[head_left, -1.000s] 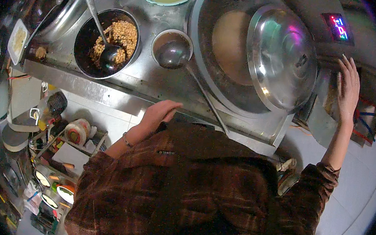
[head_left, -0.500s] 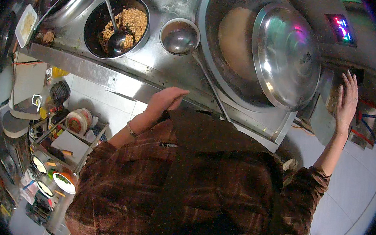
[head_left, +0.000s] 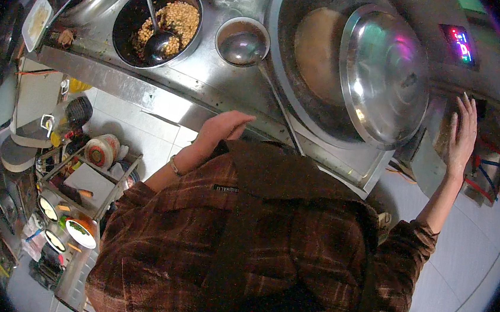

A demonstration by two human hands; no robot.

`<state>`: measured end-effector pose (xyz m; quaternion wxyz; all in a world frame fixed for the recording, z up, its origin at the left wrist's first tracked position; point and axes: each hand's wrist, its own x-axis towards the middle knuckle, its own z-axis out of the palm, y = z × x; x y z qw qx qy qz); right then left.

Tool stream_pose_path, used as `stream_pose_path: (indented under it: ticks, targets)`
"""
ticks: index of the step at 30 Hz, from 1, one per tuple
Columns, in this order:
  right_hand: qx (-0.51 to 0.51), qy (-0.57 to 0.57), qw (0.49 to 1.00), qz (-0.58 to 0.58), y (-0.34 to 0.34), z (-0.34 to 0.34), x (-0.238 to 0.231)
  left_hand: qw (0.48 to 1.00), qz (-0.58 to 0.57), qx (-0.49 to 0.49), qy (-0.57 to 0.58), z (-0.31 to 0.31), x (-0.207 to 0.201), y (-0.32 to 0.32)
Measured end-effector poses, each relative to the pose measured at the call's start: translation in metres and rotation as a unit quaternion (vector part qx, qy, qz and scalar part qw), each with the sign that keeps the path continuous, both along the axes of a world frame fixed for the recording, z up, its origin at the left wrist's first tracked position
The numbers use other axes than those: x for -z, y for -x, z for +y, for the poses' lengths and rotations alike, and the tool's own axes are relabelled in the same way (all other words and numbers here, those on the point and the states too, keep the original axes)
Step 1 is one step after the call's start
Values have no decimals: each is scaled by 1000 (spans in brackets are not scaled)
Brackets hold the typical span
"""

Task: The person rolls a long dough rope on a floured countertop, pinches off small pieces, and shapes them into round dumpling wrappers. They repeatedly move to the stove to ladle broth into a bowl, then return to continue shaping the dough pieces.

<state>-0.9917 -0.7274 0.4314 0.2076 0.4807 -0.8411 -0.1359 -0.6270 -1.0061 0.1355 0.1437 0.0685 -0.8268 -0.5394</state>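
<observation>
Much of the lower frame is being filled by the person's own brown plaid jacket (head_left: 266,246), which is hiding the near edge of the steel counter (head_left: 167,86) and the end of the ladle's handle. The left hand (head_left: 224,127), at centre frame, is lying loosely open with fingers curled forward over the counter's front edge, gripping nothing; it is sitting nearest the ladle (head_left: 243,47). The ladle's bowl is resting in a small steel bowl (head_left: 225,29) at upper centre, and its long handle is running down and to the right, toward lower centre, until the jacket is cutting it off. The right hand (head_left: 462,139), at the right edge, is spread flat with fingers pointing up, pressing against a panel beside the stove; what lies beneath it is hard to make out. A large steel lid (head_left: 385,75) is lying tilted across the wide wok (head_left: 313,48) at upper right, covering part of it. At upper left a dark pot of beans (head_left: 181,19) is holding a second spoon.
</observation>
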Motion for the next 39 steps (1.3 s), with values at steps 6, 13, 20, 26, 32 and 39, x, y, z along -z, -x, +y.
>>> stream_pose_path:
  ticks: [6, 13, 20, 26, 32, 39]
  targets:
    - [4, 4, 1000, -3, 0, 1, 2, 1000, -13, -5, 2, 4, 0, -2]
    - [1, 12, 1000, -12, 0, 4, 3, 1000, -16, 21, 2, 1, 0, -1]
    - [1, 8, 1000, 0, 0, 4, 2, 1000, -5, 18, -5, 0, 5, 0]
    - [8, 17, 1000, -8, -4, 1, 2, 1000, 9, 10, 17, 1, 8, 1]
    - [1, 13, 1000, -2, -4, 1, 3, 999, 2, 36, 5, -3, 9, -1]
    - [0, 16, 1000, -5, -2, 4, 5, 1000, 9, -3, 12, 3, 1, -2]
